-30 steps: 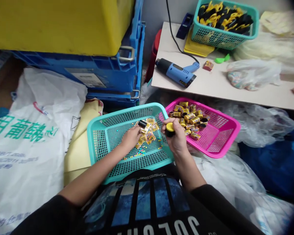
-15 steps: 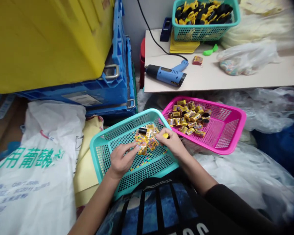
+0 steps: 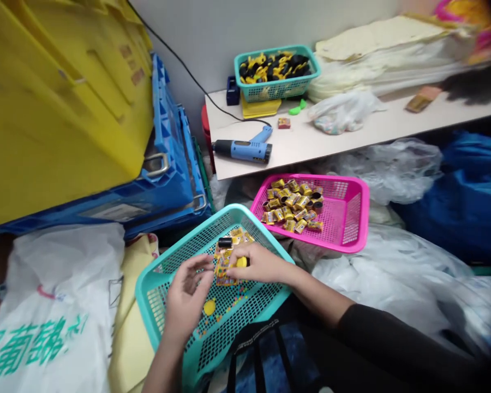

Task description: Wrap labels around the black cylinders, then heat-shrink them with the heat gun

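My right hand (image 3: 264,263) is closed on a small yellow round piece (image 3: 241,262) with a dark edge, over the teal basket (image 3: 147,297). Its fingertips reach the pile of printed yellow wrappers (image 3: 225,273). My left hand (image 3: 186,297) hovers over the basket's left side, its fingers curled but apart, with nothing visible in it. A black cylinder (image 3: 225,242) lies on the wrappers. Below the left fingers, a yellow disc (image 3: 209,307) rests on the basket floor near scattered coloured beads (image 3: 229,309).
Yellow-wrapped cylinders (image 3: 297,202) fill the left of a pink basket (image 3: 354,215) touching the teal one. On the white table (image 3: 303,144) lie a blue heat gun (image 3: 243,150) and a teal basket of yellow-black parts (image 3: 276,90). Blue crates (image 3: 167,180) and a white sack (image 3: 61,295) stand left.
The camera view has shifted. My left hand has lifted from the wrappers with its fingers curling, and my right hand has come leftward over them. A yellow disc now shows on the basket floor.
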A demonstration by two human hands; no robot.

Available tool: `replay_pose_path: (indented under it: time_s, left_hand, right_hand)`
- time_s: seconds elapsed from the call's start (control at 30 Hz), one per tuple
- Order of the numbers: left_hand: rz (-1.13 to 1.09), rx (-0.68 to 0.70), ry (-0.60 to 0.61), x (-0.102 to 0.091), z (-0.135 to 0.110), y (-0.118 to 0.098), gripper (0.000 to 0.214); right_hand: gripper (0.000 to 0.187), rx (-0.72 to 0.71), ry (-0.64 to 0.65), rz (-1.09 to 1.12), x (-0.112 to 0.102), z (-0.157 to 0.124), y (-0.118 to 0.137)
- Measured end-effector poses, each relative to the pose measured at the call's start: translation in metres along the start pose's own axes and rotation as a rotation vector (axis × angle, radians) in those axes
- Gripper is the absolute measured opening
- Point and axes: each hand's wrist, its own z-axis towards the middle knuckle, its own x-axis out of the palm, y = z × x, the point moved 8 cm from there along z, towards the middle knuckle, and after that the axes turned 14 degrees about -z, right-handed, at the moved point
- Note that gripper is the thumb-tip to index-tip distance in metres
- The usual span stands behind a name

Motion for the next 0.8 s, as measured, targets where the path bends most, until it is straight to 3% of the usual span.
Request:
replay_pose_path:
  time_s: [0.1,0.27,0.33,0.4,0.6,0.67,0.8]
  left_hand:
    - [-0.113,-0.257,0.080,0.009,0.008,0.014,0.033]
    - [-0.184,-0.270,-0.215,0.001,0.009,0.019,0.044]
    - [-0.198,-0.293,-0.248,0.003,0.005,0.022,0.046]
    - [-0.193,-0.314,-0.215,0.008,0.004,0.023,0.047]
    - [-0.205,-0.310,-0.076,0.015,0.010,0.018,0.048]
    - [-0.192,-0.291,-0.111,0.012,0.011,0.015,0.042]
    - [-0.131,-0.237,-0.237,0.000,0.011,0.007,0.024]
  right_hand:
    - [0.014,-0.060,0.012,-0.055,-0.006,0.002,0.006]
    - [0.024,0.040,-0.075,0.096,-0.005,0.004,-0.010]
    - [0.023,0.069,-0.141,0.120,-0.005,0.004,-0.018]
    - [0.027,0.070,-0.160,0.120,-0.005,0.003,-0.022]
    - [0.032,0.009,-0.026,0.141,0.000,0.006,-0.019]
    - [0.037,0.039,-0.043,0.254,-0.002,0.006,-0.025]
    - [0.039,0.072,-0.111,0.749,-0.013,-0.001,-0.035]
